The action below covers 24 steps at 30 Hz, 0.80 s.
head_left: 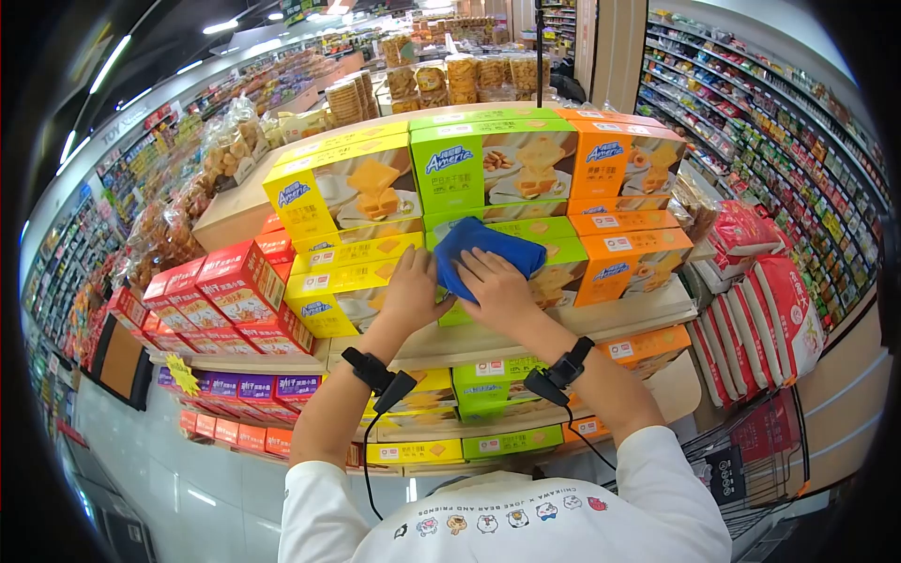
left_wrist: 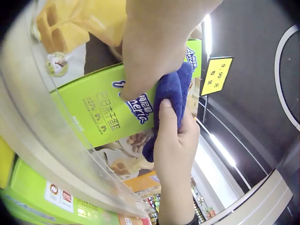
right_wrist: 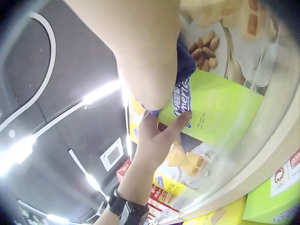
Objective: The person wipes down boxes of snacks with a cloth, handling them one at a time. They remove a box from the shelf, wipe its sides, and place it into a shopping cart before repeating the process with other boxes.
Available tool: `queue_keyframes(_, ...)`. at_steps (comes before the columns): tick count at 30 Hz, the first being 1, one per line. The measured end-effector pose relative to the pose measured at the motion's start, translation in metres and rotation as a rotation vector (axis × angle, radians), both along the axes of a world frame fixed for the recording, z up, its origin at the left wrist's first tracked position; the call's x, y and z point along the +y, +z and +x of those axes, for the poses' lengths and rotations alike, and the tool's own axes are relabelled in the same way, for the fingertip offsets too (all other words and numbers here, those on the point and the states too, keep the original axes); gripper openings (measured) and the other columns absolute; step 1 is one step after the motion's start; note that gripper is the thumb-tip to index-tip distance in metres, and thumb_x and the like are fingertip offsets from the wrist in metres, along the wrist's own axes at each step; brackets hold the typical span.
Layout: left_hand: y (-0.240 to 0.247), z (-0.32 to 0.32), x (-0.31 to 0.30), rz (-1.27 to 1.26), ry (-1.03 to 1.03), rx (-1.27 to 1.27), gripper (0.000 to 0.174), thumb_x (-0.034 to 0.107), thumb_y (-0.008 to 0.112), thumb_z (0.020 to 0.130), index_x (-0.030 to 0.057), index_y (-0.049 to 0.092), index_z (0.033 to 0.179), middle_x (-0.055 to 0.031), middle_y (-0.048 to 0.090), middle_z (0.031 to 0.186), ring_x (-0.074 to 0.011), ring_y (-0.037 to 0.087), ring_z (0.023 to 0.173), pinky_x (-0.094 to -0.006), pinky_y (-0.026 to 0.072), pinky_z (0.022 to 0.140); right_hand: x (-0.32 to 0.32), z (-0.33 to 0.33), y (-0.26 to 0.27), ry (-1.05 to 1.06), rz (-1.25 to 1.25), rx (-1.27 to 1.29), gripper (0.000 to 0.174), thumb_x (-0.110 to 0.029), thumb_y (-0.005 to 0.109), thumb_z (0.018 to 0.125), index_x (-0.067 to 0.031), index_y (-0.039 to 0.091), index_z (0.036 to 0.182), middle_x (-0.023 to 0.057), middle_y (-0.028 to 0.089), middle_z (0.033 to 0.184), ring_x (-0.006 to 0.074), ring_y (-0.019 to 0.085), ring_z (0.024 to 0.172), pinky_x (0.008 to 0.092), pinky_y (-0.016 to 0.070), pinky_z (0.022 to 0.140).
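A folded blue cloth lies over the top front of a green cake box on the display. My right hand holds the cloth, fingers spread across it; in the left wrist view the thumb presses on its front side. Beside it, my left hand rests at the border of the yellow and green boxes, fingers extended. Its thumb touches the green box's front near the logo in the right wrist view. The near forearm hides part of the cloth in that view.
Yellow boxes and orange boxes flank the green stack. Red boxes stand left, above a lower shelf of purple boxes. A clear lip edges the shelf. Red-and-white bags and a shopping cart are at right.
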<state>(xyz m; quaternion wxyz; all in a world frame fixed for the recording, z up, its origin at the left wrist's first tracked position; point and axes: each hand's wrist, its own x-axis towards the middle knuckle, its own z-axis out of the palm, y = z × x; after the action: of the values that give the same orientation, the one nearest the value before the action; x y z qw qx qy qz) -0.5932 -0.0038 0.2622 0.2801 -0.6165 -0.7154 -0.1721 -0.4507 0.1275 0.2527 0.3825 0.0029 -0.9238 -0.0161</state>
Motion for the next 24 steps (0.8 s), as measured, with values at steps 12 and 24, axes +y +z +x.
queue_keyframes(12,0.005,0.007,-0.001,-0.108,0.078,-0.066,0.071,0.04,0.071,0.072,-0.0071,0.05,0.121,-0.0191,0.05,0.112,-0.036,0.046,0.108,-0.0407,0.0421,0.094,0.079,0.079,0.001,-0.323,-0.109,0.09,0.04,-0.02,0.064,0.077,0.0013,0.064,0.111,0.0201,0.063,0.118,0.0337,0.057,0.114,0.0437,0.0398,0.103)
queue_keyframes(24,0.007,0.008,0.001,-0.092,0.052,-0.119,0.067,0.035,0.073,0.069,-0.0069,0.052,0.117,-0.0198,0.05,0.11,-0.0359,0.047,0.105,-0.0406,0.0433,0.091,0.024,0.02,0.001,-0.185,-0.007,0.06,0.043,-0.023,0.065,0.074,0.0013,0.064,0.11,0.0196,0.063,0.115,0.0349,0.057,0.112,0.0433,0.0419,0.099)
